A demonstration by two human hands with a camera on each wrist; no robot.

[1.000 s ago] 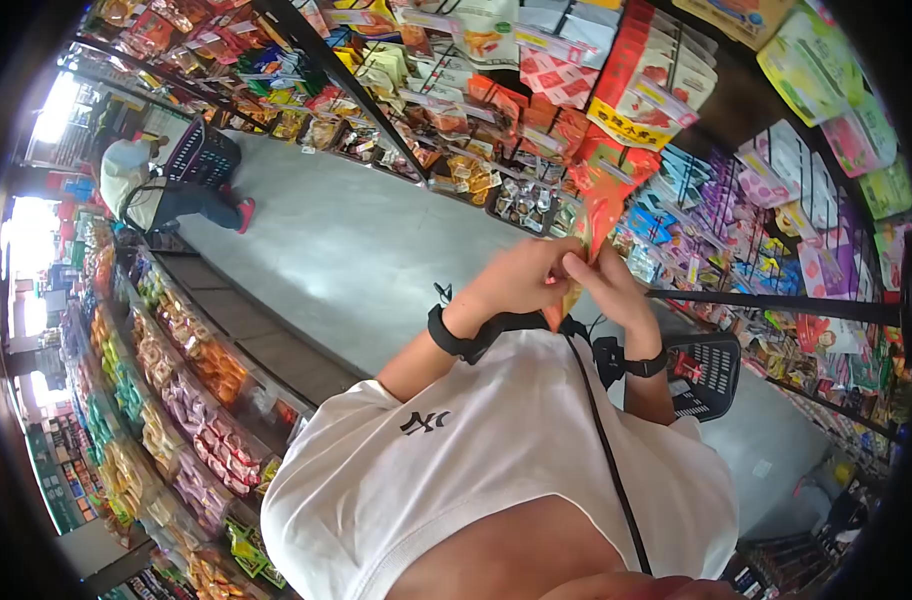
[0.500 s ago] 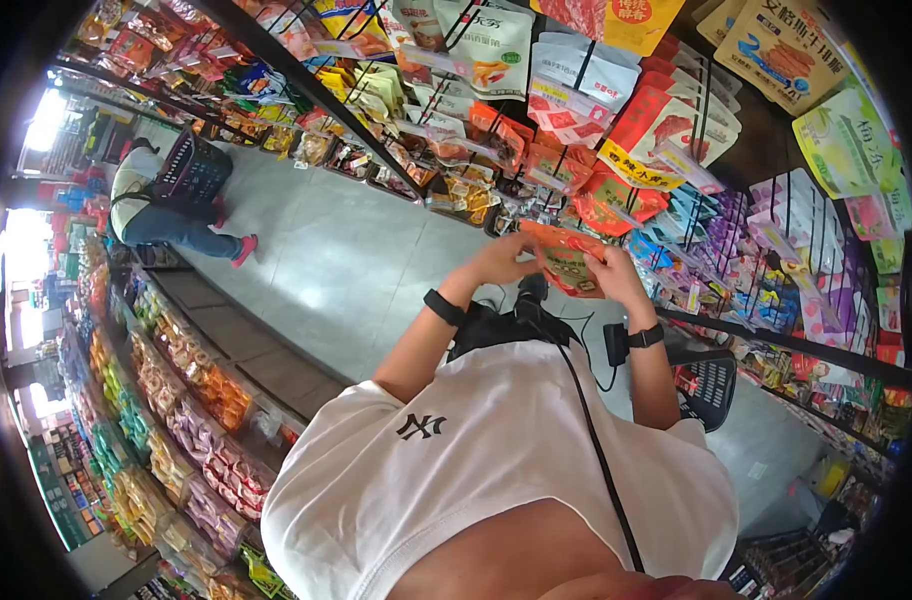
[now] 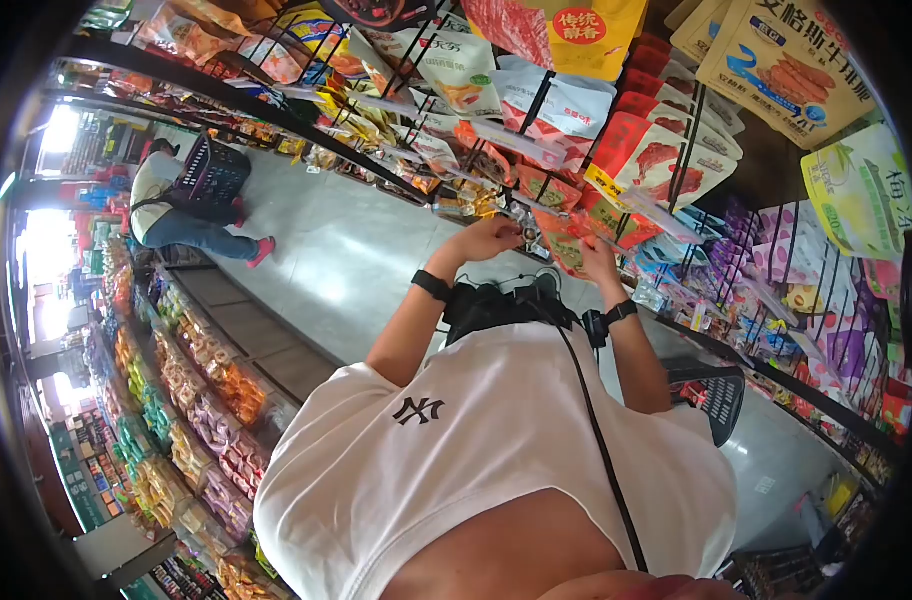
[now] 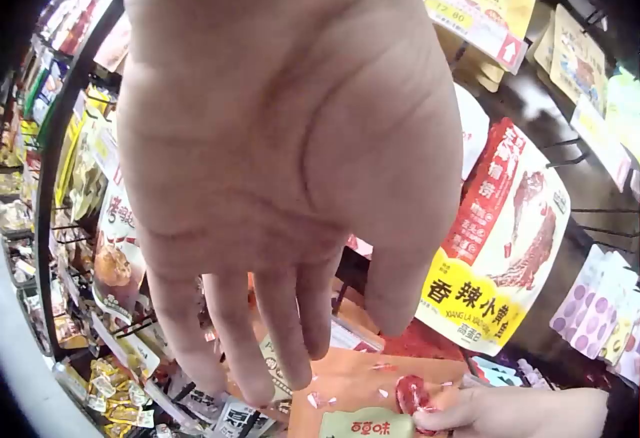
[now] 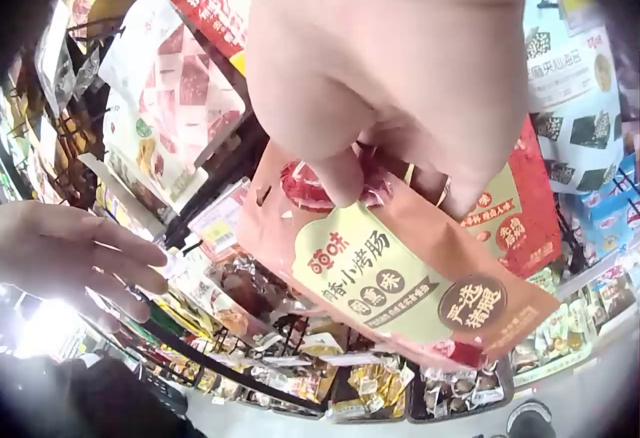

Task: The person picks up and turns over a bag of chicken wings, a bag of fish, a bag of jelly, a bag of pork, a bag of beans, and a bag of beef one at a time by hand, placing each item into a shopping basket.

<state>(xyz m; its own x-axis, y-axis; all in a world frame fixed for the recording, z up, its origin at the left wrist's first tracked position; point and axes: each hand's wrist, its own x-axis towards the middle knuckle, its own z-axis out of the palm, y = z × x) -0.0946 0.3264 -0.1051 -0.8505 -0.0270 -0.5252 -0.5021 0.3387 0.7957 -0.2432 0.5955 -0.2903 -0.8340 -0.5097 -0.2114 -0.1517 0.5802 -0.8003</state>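
Here, the right hand [image 5: 390, 63] pinches a flat orange-and-cream plastic packet [image 5: 395, 273] by one edge, near the front edge of the black metal display rack [image 5: 225, 366]; the left hand [image 4: 280, 148], fingers loosely extended, hovers nearby, holding nothing.

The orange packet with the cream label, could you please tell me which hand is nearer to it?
The right hand: it pinches the orange packet near one edge, while the left hand is apart from it, to its left.

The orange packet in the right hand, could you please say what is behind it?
Part of a red packet shows behind the orange packet; anything it fully covers cannot be seen.
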